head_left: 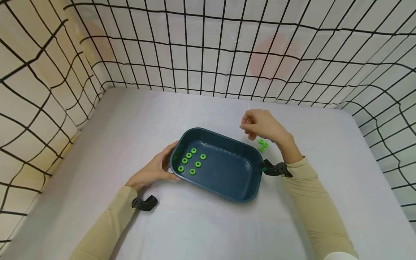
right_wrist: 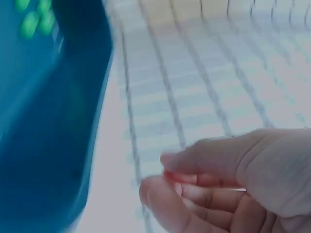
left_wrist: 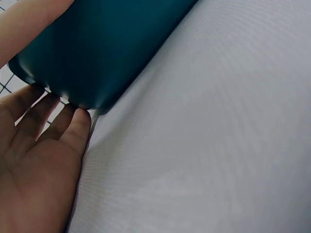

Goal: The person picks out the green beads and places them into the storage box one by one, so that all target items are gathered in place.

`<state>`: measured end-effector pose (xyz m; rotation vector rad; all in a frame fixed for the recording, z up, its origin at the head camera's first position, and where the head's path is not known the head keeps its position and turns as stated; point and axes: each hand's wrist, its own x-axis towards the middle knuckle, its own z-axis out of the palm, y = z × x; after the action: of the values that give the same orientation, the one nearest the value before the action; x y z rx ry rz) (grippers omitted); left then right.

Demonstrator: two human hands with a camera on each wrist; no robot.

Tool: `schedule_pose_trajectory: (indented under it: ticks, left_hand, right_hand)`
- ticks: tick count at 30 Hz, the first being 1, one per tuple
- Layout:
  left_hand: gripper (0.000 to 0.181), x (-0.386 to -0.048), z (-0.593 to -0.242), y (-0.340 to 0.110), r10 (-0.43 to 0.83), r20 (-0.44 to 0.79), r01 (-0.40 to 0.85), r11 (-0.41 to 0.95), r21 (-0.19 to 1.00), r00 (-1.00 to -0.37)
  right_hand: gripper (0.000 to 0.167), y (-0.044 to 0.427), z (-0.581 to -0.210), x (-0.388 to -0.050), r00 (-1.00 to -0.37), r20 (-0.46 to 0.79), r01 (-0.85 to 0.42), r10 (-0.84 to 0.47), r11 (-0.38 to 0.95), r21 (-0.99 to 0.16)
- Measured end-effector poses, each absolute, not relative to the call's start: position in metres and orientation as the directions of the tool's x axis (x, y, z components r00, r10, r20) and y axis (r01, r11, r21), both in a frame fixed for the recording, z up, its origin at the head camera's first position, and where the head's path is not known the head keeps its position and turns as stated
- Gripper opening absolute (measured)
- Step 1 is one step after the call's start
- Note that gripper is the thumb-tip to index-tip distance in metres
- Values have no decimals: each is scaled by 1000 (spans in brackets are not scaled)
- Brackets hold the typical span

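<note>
Green rings (head_left: 196,164) sit in rows in the blue tray (head_left: 224,162), near the left hand (head_left: 156,168), which curves round that end and holds it. The right hand (head_left: 262,124) hangs past the far edge, fingers curled; I can't tell if it pinches anything. Lining up rings seems the job now; next looks like a careful little pinch. Loose rings (head_left: 265,145) lie just outside. Smooth, round-cornered tray, soft white cloth (head_left: 162,224), black string net (head_left: 170,44) behind.

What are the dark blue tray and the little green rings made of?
The dark blue, rounded rectangular tray looks like smooth, satiny plastic: its corners catch soft highlights. The small, bright green rings could be plastic or rubber: evenly coloured, too tiny to tell finish.
</note>
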<state>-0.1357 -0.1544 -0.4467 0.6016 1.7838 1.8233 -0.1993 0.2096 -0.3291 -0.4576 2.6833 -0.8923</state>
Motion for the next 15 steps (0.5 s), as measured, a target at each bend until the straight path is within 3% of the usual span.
schedule_pose_trajectory:
  ticks: [8, 15]
  left_hand:
    - [113, -134, -444, -156, 641, -42, -65, -13, 998, -767]
    - [114, -135, -445, -154, 640, -42, -69, -18, 997, -767]
  right_hand:
    - [18, 275, -375, -188, -941, -282, 36, -184, 778, -627]
    - [21, 294, -396, -175, -947, -283, 91, -153, 717, -691]
